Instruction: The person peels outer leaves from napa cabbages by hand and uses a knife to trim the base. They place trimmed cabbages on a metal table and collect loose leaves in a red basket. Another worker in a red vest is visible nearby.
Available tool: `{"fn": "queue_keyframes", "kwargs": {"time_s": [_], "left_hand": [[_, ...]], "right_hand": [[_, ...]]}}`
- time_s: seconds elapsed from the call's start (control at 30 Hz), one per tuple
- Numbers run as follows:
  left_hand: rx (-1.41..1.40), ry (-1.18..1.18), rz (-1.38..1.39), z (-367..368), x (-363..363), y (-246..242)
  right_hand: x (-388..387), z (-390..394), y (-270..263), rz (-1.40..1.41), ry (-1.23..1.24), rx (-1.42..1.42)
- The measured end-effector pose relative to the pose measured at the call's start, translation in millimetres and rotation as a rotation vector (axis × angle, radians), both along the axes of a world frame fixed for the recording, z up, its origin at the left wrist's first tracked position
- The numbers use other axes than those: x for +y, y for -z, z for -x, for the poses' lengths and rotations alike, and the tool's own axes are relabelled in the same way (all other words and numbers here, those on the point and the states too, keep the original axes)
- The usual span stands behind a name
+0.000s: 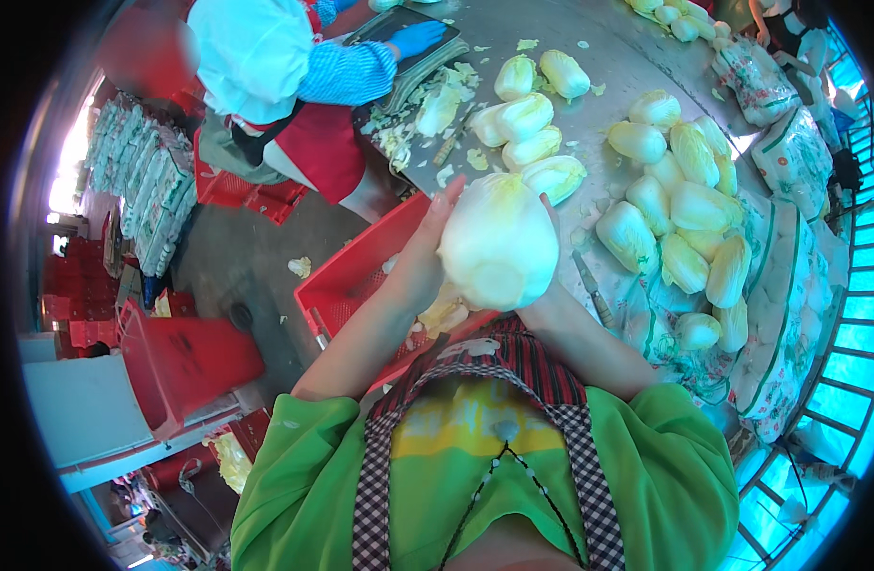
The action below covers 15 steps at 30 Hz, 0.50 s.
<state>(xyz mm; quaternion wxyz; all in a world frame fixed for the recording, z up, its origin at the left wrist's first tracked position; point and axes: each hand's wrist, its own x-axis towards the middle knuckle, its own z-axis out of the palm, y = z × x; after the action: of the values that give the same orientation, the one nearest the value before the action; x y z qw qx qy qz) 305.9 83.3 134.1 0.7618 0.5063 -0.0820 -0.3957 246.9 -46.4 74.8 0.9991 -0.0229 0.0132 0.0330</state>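
Between my two hands is a large pale napa cabbage point(500, 239), its cut base facing me. My left hand point(430, 235) lies along its left side. On the other side is my right hand point(548, 239), mostly hidden behind the cabbage. Below it stands a red plastic crate point(358, 264) with loose cabbage leaves point(444, 314) inside. Just beyond the held head, several trimmed cabbages point(526, 118) lie on the metal table point(587, 128). A knife point(593, 289) rests on the tabletop to the right of my right hand.
A larger heap of cabbages point(680, 193) covers the table at right, beside plastic-wrapped packs point(780, 307). Leaf scraps point(437, 107) and another knife point(451, 139) lie ahead. A co-worker's blue-gloved hand point(417, 39) rests on a dark board point(380, 32). A red bin point(194, 364) stands at left.
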Motion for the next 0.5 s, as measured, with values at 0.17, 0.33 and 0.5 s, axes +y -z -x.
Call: {"fn": "queue_keyframes", "kwargs": {"time_s": [0.17, 0.33, 0.5], "left_hand": [[-0.574, -0.008, -0.261, 18, 54, 1], [-0.067, -0.173, -0.149, 43, 93, -9], [0.559, 0.213, 0.349, 74, 108, -17]], "right_hand": [[59, 21, -4, -0.791, -0.135, -0.032], [77, 42, -32, -0.676, -0.210, 0.000], [86, 41, -56, 0.132, 0.001, -0.206]]}}
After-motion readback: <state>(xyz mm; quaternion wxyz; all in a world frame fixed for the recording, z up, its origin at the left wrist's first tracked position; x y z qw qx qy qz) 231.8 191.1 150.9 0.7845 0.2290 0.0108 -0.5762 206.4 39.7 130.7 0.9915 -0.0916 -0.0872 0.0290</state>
